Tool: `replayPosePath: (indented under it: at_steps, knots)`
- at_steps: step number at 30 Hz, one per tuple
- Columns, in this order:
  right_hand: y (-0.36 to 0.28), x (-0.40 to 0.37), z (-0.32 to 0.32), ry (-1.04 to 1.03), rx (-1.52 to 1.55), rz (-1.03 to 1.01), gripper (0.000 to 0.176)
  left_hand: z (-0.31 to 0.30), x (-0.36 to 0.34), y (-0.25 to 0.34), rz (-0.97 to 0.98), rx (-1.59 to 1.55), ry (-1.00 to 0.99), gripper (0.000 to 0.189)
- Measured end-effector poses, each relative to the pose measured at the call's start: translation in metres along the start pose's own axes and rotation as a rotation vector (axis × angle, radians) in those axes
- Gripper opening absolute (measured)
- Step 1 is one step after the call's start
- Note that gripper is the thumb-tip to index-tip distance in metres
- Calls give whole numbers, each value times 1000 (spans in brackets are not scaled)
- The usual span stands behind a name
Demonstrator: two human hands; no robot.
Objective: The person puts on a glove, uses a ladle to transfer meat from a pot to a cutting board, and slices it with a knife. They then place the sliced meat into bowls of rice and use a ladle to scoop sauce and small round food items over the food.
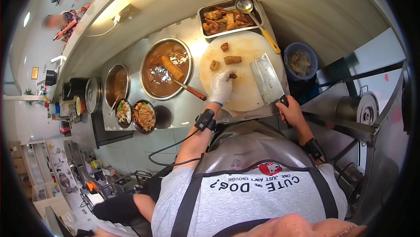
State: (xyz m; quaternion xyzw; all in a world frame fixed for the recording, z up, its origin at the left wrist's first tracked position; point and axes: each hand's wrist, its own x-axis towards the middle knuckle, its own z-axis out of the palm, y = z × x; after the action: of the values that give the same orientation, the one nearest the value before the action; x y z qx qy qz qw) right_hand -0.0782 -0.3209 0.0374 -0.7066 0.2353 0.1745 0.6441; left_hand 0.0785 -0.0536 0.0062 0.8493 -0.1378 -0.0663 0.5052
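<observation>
My left hand (221, 87), in a clear plastic glove, is closed with its fingertips at a small dark brown piece of braised food (233, 76) on the round white cutting board (243, 97). My right hand (292, 112) grips the black handle of a cleaver (267, 78). The broad blade lies over the board's right side, apart from the left hand. Farther back on the board are a ridged brown chunk (232, 60), a smaller cut piece (214, 65) and a reddish-brown piece (224, 47).
Behind the board stands a metal tray (204, 33) of braised meat, with a yellow-handled ladle (267, 36) across its corner. Left are a pot of brown broth (148, 77), a second pot (117, 84) and two filled bowls (145, 116). A blue basket (300, 61) sits right. Another person (68, 22) is far left.
</observation>
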Motion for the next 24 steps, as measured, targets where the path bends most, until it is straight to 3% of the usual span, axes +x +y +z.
replayPosePath:
  at_steps: [1,3,4,6,7,9,13,15,16,18,19,21,24]
  knots:
    - [0,-2,0,5,-1,6,20,3,0,2,-1,-5,-6,29]
    - [-1,-4,0,18,-80,-14,20,8,3,5,-282,-341,-74,39]
    - [0,-4,1,16,-81,-13,20,7,4,3,-284,-342,-72,39]
    - [3,-5,0,18,-92,-26,21,4,8,5,-26,188,-164,44]
    - [2,-5,0,19,-93,-24,21,4,8,9,-27,186,-165,44]
    - [-3,-8,0,21,-94,-26,21,5,9,20,-40,528,-116,52]
    - [-7,-9,-1,26,-111,-19,22,-4,12,25,-99,654,-102,57]
    - [-8,-10,0,30,-119,0,23,-9,1,35,178,768,114,43]
    - [-5,-9,1,29,-111,4,23,-10,2,34,178,773,107,43]
    - [2,-6,0,21,-111,12,24,-11,10,29,454,957,-89,34]
    - [5,-5,0,18,-109,10,24,-10,13,29,454,960,-89,34]
    - [8,-3,0,4,-106,7,24,-3,20,28,369,1022,-372,28]
    - [4,-5,-1,2,-110,15,24,6,23,20,451,1084,-281,18]
